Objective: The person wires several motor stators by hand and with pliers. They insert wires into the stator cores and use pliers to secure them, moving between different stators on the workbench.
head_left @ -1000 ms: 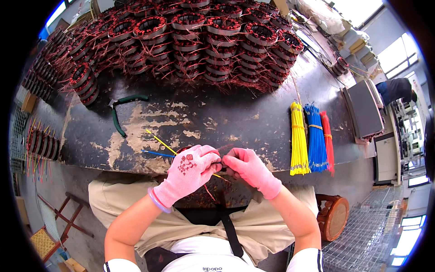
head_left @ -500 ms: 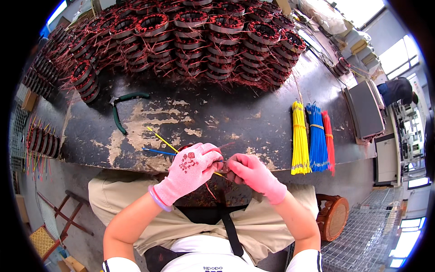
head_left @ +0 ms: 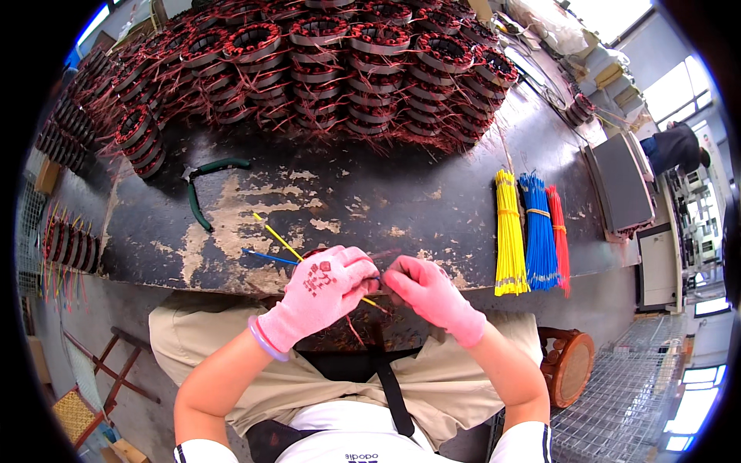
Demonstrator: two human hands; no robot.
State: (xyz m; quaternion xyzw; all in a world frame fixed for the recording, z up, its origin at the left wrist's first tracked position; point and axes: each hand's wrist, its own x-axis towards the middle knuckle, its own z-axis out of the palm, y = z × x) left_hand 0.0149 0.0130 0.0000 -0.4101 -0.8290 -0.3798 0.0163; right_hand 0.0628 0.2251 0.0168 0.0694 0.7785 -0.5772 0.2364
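Observation:
My left hand (head_left: 328, 282), in a pink glove, is closed over a motor stator (head_left: 312, 252), of which only a dark red bit of rim shows. A yellow wire (head_left: 278, 237) and a blue wire (head_left: 268, 256) stick out past it on the left. The yellow wire's other end comes out below the fingers, and a reddish lead hangs beneath. Just to the right, my right hand (head_left: 424, 293), also gloved in pink, has its thumb and fingers pinched close to the left fingertips. What lies in that pinch is too small to make out.
Green-handled pliers (head_left: 197, 184) lie open on the worn black table (head_left: 347, 185). Stacked stators (head_left: 316, 69) with loose red leads fill the back. Bundles of yellow wires (head_left: 507, 239), blue wires (head_left: 539, 231) and red wires (head_left: 557, 239) lie at right. A wooden stool (head_left: 567, 369) stands below.
My right fingertips have shifted slightly and a small gap now shows between the two hands. My left hand keeps its hold. The whole view has moved a little.

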